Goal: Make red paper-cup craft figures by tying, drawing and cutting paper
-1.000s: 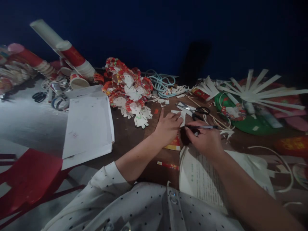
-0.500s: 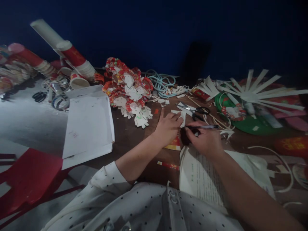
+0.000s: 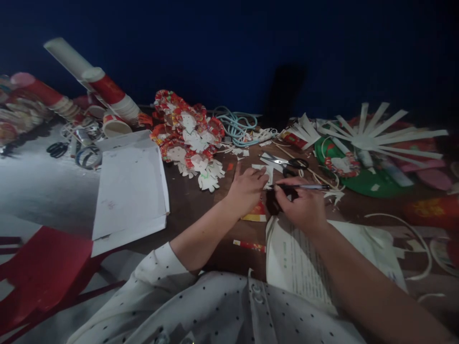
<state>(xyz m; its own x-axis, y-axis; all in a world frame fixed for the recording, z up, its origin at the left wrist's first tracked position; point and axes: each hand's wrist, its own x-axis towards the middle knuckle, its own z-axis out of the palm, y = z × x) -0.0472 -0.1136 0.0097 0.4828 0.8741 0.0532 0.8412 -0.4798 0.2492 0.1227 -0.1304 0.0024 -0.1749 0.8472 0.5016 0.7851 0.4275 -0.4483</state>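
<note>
My left hand (image 3: 247, 188) lies spread on a small white piece of paper (image 3: 267, 173), covering part of it. In my right hand (image 3: 304, 203) is a pen (image 3: 310, 187), gripped between thumb and fingers with its tip pointing left, close to the paper's lower edge. A red and yellow paper packet (image 3: 257, 212) lies partly under my left hand. Just beyond my right hand rest black-handled scissors (image 3: 287, 162), blades apart. Printed pages (image 3: 297, 258) spread beneath my right forearm, and a narrow red strip (image 3: 249, 246) is beside them.
Left stands a stack of white paper sheets (image 3: 131, 191) and paper cups (image 3: 116, 125). Red wreath crafts with white cutouts (image 3: 190, 138) and a pale blue cord (image 3: 236, 126) sit at the back. On the right are a green disc (image 3: 376, 184) and a white paper-strip fan (image 3: 366, 138).
The pen has lifted and swung slightly, its tip now showing clear beside the white paper. My left hand remains on the paper; the whole view has shifted slightly.
</note>
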